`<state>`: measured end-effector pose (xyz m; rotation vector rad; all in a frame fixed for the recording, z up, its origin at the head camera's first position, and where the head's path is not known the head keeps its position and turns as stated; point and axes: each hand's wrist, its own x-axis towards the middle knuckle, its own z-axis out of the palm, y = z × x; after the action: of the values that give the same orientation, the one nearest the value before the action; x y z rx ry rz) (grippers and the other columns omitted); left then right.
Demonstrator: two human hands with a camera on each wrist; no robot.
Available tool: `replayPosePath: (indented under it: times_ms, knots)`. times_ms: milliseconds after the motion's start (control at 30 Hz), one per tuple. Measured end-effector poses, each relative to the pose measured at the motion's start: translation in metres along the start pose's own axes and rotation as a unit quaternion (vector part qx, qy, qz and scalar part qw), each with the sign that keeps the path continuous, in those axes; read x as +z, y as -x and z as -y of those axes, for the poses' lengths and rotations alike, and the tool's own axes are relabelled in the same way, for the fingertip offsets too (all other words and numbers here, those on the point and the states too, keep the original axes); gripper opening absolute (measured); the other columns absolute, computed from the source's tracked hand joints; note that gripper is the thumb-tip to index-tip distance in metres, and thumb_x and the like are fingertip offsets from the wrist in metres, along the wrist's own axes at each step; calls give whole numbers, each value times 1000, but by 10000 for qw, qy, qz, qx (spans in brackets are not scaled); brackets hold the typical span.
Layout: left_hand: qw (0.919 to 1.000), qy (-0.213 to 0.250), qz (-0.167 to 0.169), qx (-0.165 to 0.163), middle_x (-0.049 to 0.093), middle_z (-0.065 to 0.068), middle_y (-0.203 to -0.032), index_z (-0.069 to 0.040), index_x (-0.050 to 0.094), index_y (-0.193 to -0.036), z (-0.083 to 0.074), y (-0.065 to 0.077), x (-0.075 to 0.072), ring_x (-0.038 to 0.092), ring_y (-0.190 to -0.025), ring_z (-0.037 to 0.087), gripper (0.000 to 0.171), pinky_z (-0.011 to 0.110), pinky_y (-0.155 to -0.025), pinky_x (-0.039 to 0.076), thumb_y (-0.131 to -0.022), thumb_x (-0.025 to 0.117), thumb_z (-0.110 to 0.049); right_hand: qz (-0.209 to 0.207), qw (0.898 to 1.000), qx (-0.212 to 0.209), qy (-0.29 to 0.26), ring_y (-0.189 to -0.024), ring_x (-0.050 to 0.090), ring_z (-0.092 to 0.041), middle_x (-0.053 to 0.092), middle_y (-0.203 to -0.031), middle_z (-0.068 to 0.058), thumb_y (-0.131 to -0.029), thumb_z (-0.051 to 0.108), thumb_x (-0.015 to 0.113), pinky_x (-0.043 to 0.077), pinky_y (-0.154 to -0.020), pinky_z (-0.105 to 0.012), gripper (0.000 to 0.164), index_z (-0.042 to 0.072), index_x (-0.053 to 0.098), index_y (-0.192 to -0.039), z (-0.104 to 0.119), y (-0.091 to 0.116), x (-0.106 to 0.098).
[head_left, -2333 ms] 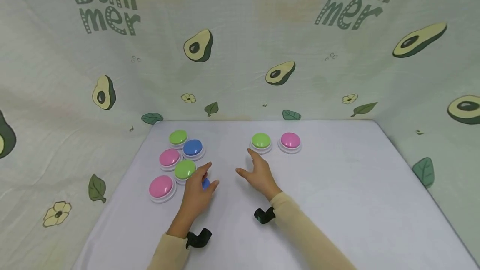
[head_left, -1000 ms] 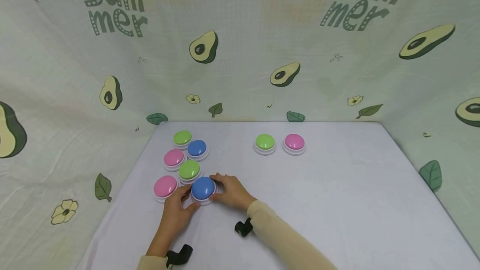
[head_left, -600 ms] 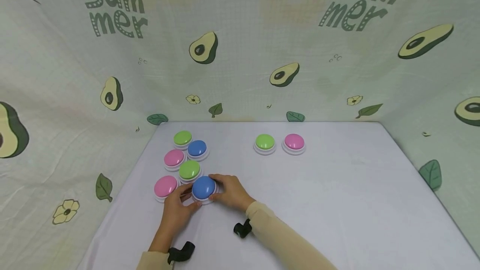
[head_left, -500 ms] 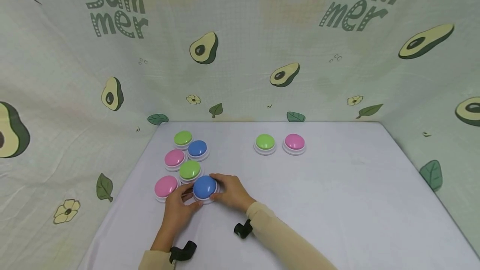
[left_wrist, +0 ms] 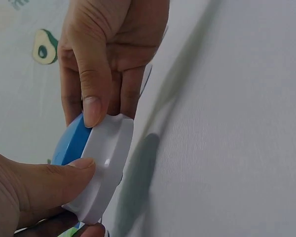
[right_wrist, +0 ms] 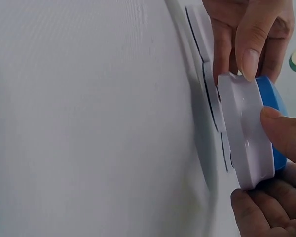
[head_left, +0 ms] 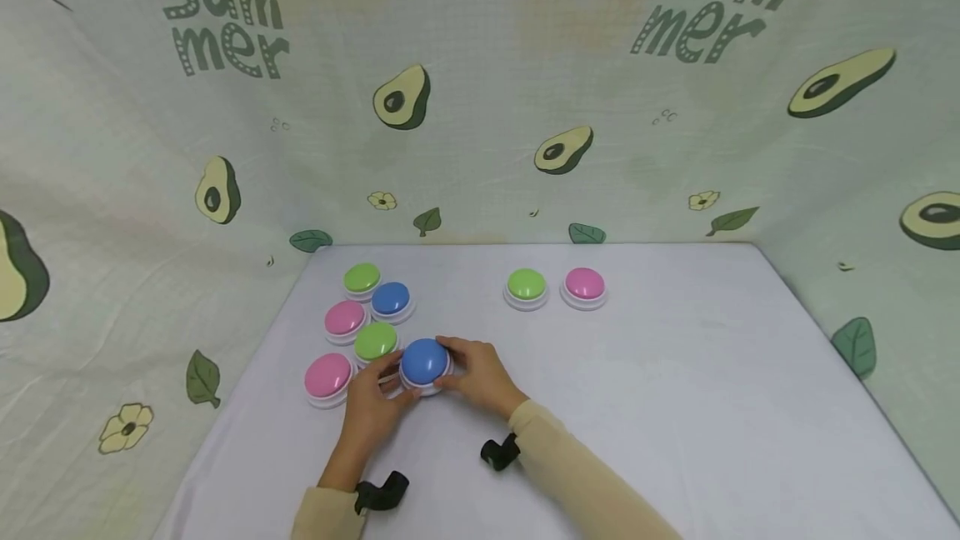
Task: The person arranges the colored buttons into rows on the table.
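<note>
White surface point(head_left: 675, 390) before avocado-print cloth point(head_left: 480, 32), with a blue button point(head_left: 424, 361) pinched between left hand point(head_left: 372, 408) and right hand point(head_left: 487, 377).
Head: the button sits just right of a green button point(head_left: 376, 341). Left wrist: its base point(left_wrist: 107, 153) appears raised; uneven grip pressure could tip it. Right wrist: the dome point(right_wrist: 268, 94) faces away from the surface; being round, it has no long axis.

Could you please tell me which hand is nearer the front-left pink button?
The left hand is nearer, just right of that pink button, gripping one side of a blue button; the right hand grips the other side, farther away.
</note>
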<state>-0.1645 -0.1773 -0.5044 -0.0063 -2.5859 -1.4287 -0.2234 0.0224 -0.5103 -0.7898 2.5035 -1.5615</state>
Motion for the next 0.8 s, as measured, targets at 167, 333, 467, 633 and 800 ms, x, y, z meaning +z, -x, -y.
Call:
replayPosePath:
  times_ms: [167, 333, 467, 633, 800]
  knots:
    - [9998, 126, 129, -39, 61, 27, -140, 6, 59, -142, -5, -7, 15, 65, -124, 44, 66, 40, -98, 58, -81, 86, 7, -159, 9998, -75, -121, -132, 61, -34, 60, -147, -22, -86, 6, 86, 52, -109, -38, 66, -5, 58, -145, -9, 7, -14]
    - [9992, 327, 216, 96, 62, 28, -136, 8, 60, -139, -13, -17, 34, 64, -124, 43, 64, 36, -98, 58, -80, 86, 9, -358, 9989, 46, -307, -133, 60, -37, 59, -146, -25, -86, 4, 86, 52, -108, -39, 66, -7, 58, -144, -19, 17, -32]
    - [9976, 560, 226, 337, 63, 31, -132, 13, 61, -134, -21, -23, 54, 65, -122, 45, 60, 35, -97, 59, -79, 86, 11, -568, 9975, 229, -358, -134, 59, -37, 59, -146, -25, -87, 4, 85, 51, -108, -38, 66, -7, 57, -145, -27, 25, -50]
    - [9947, 803, 377, 525, 63, 31, -133, 14, 60, -132, -33, -33, 83, 66, -123, 43, 58, 32, -98, 57, -80, 85, 10, -865, 9946, 524, -212, -133, 59, -39, 59, -145, -26, -87, 2, 85, 52, -108, -40, 66, -6, 57, -146, -35, 36, -74]
    - [9922, 963, 441, 663, 64, 28, -133, 12, 62, -132, -47, -44, 108, 66, -124, 38, 57, 28, -98, 57, -80, 86, 10, -1128, 9905, 781, -75, -134, 58, -40, 58, -146, -27, -88, 2, 84, 51, -108, -41, 67, -6, 55, -147, -40, 44, -98]
